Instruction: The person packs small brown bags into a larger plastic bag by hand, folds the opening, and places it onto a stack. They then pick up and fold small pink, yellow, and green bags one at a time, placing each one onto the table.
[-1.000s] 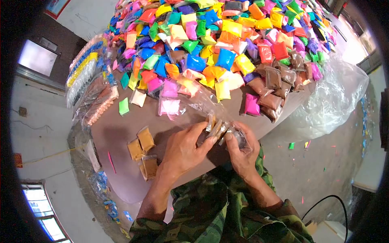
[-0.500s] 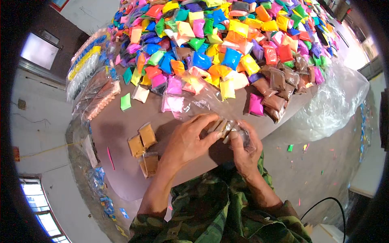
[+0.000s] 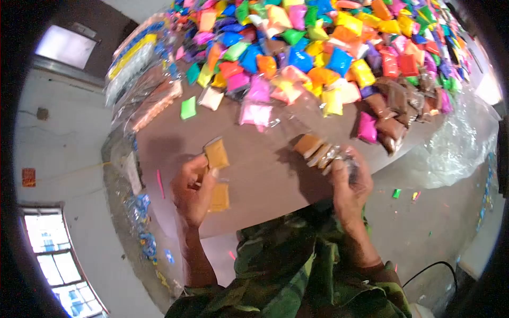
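My left hand (image 3: 192,188) is closed, pinching a small tan packet (image 3: 216,152) between thumb and fingers at the table's left side. Just below those fingertips, another tan packet (image 3: 219,198) lies on the brown table (image 3: 265,180), partly covered by the hand. My right hand (image 3: 352,183) grips a row of several tan packets (image 3: 316,151) in shiny film, fanned out to the left of the thumb. Crumpled transparent plastic shows between its fingers. The two hands are well apart.
A big heap of colourful packets (image 3: 302,60) covers the far table. Brown packets (image 3: 391,129) and a magenta packet (image 3: 366,127) lie at right, beside a large transparent plastic bag (image 3: 450,151). Bagged rows of packets (image 3: 155,108) stand at left. A pink strip (image 3: 160,184) lies near the left edge.
My left hand has left the right one, moved left to the loose tan packets and taken hold of one. My right hand keeps its row, now slightly further right.
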A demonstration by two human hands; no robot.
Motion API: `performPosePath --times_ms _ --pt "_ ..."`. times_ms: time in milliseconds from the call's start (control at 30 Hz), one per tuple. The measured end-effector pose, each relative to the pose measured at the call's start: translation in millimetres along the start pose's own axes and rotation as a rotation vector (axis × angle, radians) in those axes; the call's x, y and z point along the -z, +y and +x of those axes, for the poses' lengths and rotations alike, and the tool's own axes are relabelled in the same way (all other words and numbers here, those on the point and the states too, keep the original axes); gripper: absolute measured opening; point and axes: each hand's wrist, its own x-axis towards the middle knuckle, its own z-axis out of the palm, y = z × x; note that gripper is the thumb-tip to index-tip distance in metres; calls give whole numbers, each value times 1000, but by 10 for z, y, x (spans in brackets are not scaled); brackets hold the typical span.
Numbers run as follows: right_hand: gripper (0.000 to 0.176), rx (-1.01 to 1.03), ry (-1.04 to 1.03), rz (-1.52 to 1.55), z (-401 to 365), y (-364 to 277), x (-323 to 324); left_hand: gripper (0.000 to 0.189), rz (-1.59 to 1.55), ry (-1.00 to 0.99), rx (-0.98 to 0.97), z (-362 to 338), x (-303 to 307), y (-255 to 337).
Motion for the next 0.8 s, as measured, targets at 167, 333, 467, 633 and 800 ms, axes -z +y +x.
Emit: performPosePath --times_ms 167,333,467,633,800 --pt "36 -12 9 23 4 66 3 33 373 53 52 -337 264 -422" --pt "38 -15 14 -58 5 121 47 49 380 20 180 -495 110 -344" --pt "35 -61 11 4 4 26 24 53 245 -2 200 -475 52 -392" --pt "33 -25 21 2 3 69 33 53 138 -30 196 -472 -78 -471" --pt "32 -18 3 -49 18 10 41 56 -150 -9 211 -465 -65 -575"
